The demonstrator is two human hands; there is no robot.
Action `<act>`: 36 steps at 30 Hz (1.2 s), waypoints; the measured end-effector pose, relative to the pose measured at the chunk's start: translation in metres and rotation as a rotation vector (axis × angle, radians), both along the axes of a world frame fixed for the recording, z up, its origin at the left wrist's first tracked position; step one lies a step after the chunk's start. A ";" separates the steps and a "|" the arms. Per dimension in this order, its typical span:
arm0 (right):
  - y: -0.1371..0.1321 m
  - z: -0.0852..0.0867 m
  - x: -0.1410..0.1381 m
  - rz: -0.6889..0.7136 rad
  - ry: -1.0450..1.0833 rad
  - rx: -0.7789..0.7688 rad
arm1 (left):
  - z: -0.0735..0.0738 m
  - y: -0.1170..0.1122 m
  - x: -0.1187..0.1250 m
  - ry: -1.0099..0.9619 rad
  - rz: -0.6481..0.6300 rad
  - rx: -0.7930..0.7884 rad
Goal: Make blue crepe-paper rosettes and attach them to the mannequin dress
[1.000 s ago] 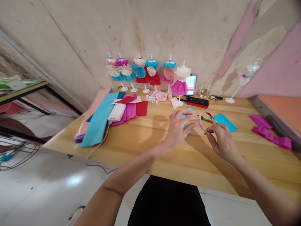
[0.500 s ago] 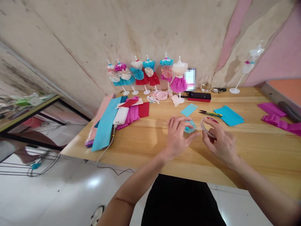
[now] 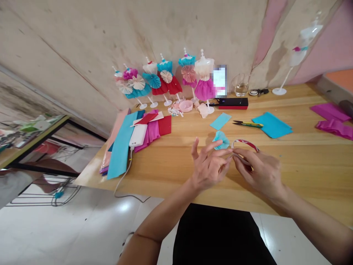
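Observation:
My right hand [image 3: 259,173] is shut on a narrow roll of tape [image 3: 245,145] with a red and white pattern, and its fingers cover the roll's lower part. My left hand [image 3: 209,167] is next to it with its fingers spread. Its fingertips reach the roll's lower edge, though I cannot tell if they hold anything. Just beyond them, a small pleated piece of blue crepe paper [image 3: 220,140] lies on the wooden table [image 3: 176,176].
Yarn snips [image 3: 248,124] lie between a blue paper strip [image 3: 220,121] and a blue sheet [image 3: 271,125]. Paper-dress mannequins [image 3: 162,77] stand at the back. Stacked crepe paper [image 3: 121,145] and a white power bank [image 3: 138,135] lie left, magenta crepe [image 3: 335,129] right.
My left hand has drawn back from the blue crepe piece and spread its fingers, leaving the piece in full view. The tape roll has turned in my right hand, and the whole view has tilted.

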State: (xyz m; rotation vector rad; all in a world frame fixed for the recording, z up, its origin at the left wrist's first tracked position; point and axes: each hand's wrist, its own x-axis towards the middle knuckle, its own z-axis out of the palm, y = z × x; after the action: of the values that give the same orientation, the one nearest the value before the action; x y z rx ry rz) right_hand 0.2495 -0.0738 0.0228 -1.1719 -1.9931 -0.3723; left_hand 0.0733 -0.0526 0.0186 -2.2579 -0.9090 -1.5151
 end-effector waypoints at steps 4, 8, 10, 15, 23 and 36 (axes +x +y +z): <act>0.000 -0.002 0.000 0.015 0.014 0.001 | -0.003 -0.001 0.000 0.028 0.016 -0.009; 0.005 0.003 0.009 -0.018 0.205 -0.064 | -0.001 0.011 -0.005 -0.195 0.080 -0.153; 0.011 0.008 0.020 -0.104 0.396 -0.123 | 0.003 0.021 -0.014 -0.387 0.182 -0.241; 0.026 0.016 0.040 -0.233 0.442 -0.202 | 0.001 0.043 -0.050 0.020 0.183 -0.550; 0.076 -0.006 0.026 -0.185 -0.044 -0.316 | -0.040 0.077 -0.058 0.343 0.125 -0.866; 0.130 -0.042 0.013 0.137 -0.041 -0.482 | -0.048 0.105 -0.033 0.230 0.037 -0.931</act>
State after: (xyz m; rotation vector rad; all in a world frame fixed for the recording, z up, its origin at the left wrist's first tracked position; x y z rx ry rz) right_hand 0.2629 0.0566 -0.0196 -1.3085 -2.2560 0.1681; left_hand 0.0408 0.0520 -0.0299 -2.8776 -1.8282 -0.8404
